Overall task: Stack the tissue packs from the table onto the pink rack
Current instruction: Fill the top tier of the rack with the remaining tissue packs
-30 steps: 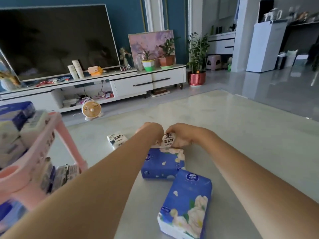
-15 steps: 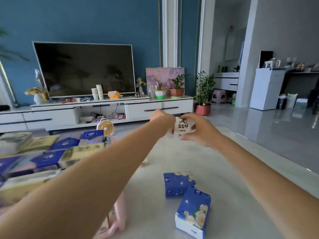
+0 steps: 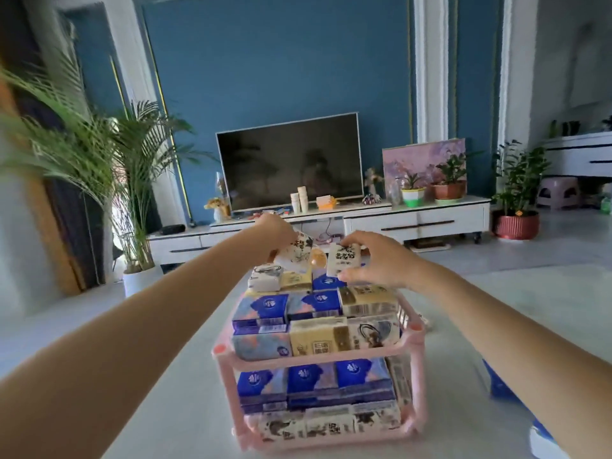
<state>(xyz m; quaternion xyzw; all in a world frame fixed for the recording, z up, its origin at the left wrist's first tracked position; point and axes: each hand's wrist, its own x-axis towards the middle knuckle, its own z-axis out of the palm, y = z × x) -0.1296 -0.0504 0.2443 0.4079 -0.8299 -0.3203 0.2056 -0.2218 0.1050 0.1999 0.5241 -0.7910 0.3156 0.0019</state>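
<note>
The pink rack (image 3: 418,356) stands on the pale table (image 3: 172,402) in front of me, both shelves packed with blue, cream and white tissue packs. My left hand (image 3: 278,228) holds a small white tissue pack (image 3: 296,253), tilted, over the far left of the top stack. My right hand (image 3: 374,256) holds a second small white tissue pack (image 3: 342,258) with black lettering upright above the stack's far middle. Another small white pack (image 3: 265,277) lies on the top layer's back left corner.
A blue tissue pack (image 3: 500,385) lies on the table right of the rack, partly hidden by my right forearm. Beyond the table are a TV console (image 3: 414,220) with a TV, potted plants, and a tall palm (image 3: 99,154) at left.
The view swung left from the table's blue packs to the rack, now centred. Both hands carried the small white packs from the table up over the rack's top; each hand now holds one.
</note>
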